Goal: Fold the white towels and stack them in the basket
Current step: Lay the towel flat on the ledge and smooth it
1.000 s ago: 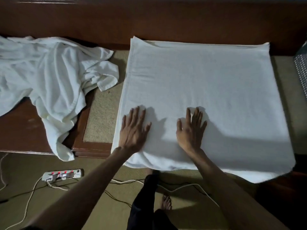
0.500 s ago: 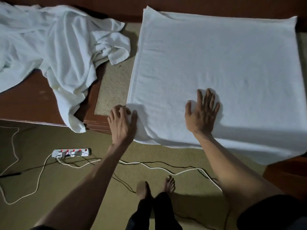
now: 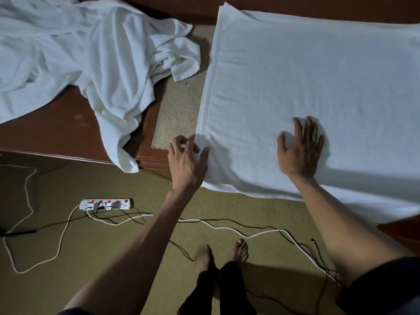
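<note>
Through the head camera I am looking down at a folded towel (image 3: pixel 306 76) lying flat on a low wooden bench (image 3: pixel 56 133), its near edge hanging over the front. The left hand (image 3: pixel 186 160) is curling its fingers at the towel's near left corner, thumb on top, pinching the edge. The right hand (image 3: pixel 300 151) is pressing flat on the towel, fingers slightly spread. A crumpled pile of towels (image 3: pixel 79 53) is lying further left on the bench, apart from the folded one. A power strip (image 3: pixel 105 203) and cables (image 3: pixel 227 228) are trailing across the floor near bare feet (image 3: pixel 204 258).

bare strip (image 3: pixel 179 105) between towels
</note>
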